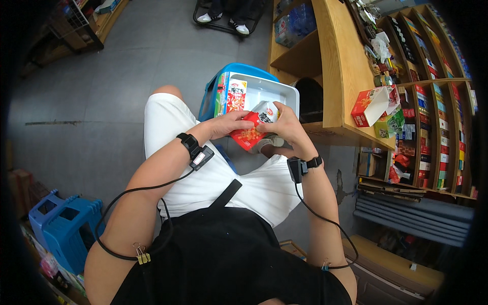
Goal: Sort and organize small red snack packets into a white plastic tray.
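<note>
Between my two hands is a red and white snack pouch (248, 136) that bears writing and a food picture. My left hand (225, 125) grips its left side, thumb on the front. My right hand (286, 124) pinches the right side and upper corner. Just beyond the pouch stands a white plastic bin (280, 93) with a printed side, resting on a blue plastic stool (248, 68). At the bin's left end, a similar red and white snack packet (237, 95) stands out against the white wall.
Right of the bin is a wooden counter (333, 61) bearing an opened red carton (370, 106) and a green packet (389, 124). Shelves of small boxes (423, 133) stand behind it. Blue stools (72, 228) are at lower left. Another person's shoes (239, 27) show at the top.
</note>
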Demonstrator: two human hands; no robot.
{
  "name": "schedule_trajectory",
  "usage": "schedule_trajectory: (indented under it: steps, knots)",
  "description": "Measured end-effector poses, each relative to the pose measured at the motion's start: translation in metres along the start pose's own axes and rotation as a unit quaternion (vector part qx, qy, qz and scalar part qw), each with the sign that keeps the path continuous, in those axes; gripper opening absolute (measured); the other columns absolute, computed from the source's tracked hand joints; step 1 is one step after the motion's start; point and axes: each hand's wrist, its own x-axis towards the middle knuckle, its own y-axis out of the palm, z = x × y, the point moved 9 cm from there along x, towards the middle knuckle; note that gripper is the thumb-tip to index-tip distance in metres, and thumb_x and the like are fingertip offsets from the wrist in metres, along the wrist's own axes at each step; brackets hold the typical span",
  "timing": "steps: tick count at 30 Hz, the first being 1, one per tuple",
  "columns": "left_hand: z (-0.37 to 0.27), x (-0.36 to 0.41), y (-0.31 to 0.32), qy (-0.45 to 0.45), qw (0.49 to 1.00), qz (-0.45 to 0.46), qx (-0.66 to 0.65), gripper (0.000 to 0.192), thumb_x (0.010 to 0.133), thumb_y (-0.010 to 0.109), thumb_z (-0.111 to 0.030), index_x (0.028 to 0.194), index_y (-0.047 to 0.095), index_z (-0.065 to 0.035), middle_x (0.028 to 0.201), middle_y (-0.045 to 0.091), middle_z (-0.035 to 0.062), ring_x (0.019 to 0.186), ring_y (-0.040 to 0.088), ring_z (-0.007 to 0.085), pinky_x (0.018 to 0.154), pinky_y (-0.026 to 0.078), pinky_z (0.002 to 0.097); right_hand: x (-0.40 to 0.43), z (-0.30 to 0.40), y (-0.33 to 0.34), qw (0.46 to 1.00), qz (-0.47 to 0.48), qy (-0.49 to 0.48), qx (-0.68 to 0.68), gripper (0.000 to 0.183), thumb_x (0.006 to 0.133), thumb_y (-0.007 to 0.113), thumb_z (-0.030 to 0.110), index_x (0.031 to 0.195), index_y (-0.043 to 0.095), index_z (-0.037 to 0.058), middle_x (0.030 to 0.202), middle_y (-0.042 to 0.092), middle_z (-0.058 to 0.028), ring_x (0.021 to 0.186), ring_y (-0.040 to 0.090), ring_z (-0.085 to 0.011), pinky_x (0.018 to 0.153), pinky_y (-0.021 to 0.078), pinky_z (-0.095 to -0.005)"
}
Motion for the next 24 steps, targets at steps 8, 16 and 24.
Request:
schedule_trajectory:
  steps: [8,16,24]
  knots:
    - [-0.01,0.002,-0.018,0.061,0.996,-0.072,-0.009,0.075,0.083,0.085,-0.019,0.141,0.043,0.001,0.127,0.063,0.012,0.113,0.065,0.018,0.093,0.057,0.0324,0.019,-0.04,0.003,0.961,-0.201,-0.075,0.174,0.053,0.079,0.091,0.017,0.112,0.056,-0.0049,0.09,0.065,-0.0086,0.081,0.063,-0.0109,0.071,0.0526,-0.024]
    - [-0.019,-0.003,-0.03,0.087,0.981,-0.173,0.015,0.068,0.086,0.082,-0.025,0.138,0.047,0.0005,0.128,0.062,0.0125,0.111,0.066,0.018,0.093,0.058,0.0329,0.018,-0.056,0.031,0.931,-0.218,-0.136,0.26,0.02,0.09,0.08,0.012,0.091,0.063,0.0026,0.086,0.067,-0.0021,0.075,0.059,-0.0061,0.068,0.0505,-0.0215]
    - [-0.019,-0.004,-0.021,0.092,0.981,-0.13,-0.109,0.057,0.097,0.07,-0.025,0.141,0.044,-0.0009,0.133,0.061,0.0141,0.118,0.065,0.0225,0.098,0.057,0.0378,0.013,-0.051,0.031,0.917,-0.186,-0.127,0.33,0.014,0.093,0.075,0.009,0.098,0.064,0.001,0.091,0.07,-0.0049,0.08,0.064,-0.0067,0.072,0.0532,-0.0212]
